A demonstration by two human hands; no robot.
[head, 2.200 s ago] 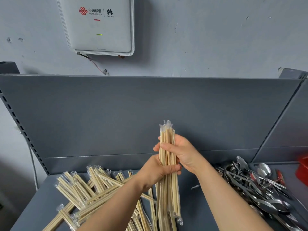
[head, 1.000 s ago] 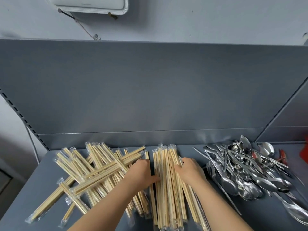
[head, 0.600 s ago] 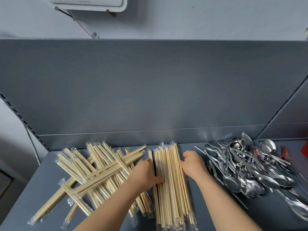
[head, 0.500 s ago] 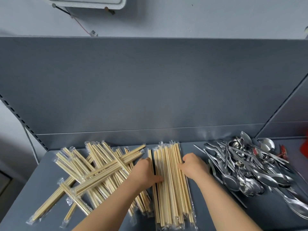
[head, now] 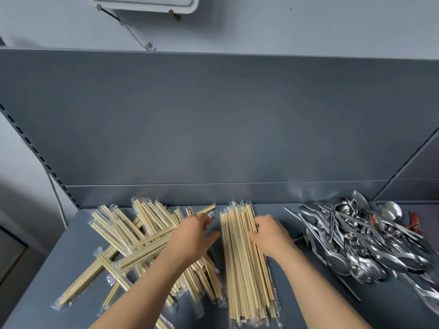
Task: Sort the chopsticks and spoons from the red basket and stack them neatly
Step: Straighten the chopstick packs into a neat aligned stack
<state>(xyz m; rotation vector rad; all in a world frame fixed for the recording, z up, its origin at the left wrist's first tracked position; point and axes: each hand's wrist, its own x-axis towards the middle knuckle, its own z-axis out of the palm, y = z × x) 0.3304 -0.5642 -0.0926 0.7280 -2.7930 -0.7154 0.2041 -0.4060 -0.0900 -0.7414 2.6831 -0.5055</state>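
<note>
A tidy stack of plastic-wrapped wooden chopsticks [head: 240, 262] lies lengthwise on the grey shelf [head: 308, 293]. My right hand [head: 270, 236] rests on its right side, fingers bent over the sticks. My left hand [head: 194, 236] hovers just left of the stack with relaxed fingers, above a loose, crossed pile of wrapped chopsticks [head: 133, 238]. A heap of steel spoons [head: 361, 236] lies at the right.
The shelf's grey back panel [head: 213, 127] rises right behind the piles. A bit of red plastic [head: 413, 222] shows behind the spoons at the far right. A white box [head: 147, 3] hangs on the wall above.
The bundle held upright in both hands was laid flat and squared into a stack. Since half a second ago my left hand has drawn away from the stack toward the loose pile.
</note>
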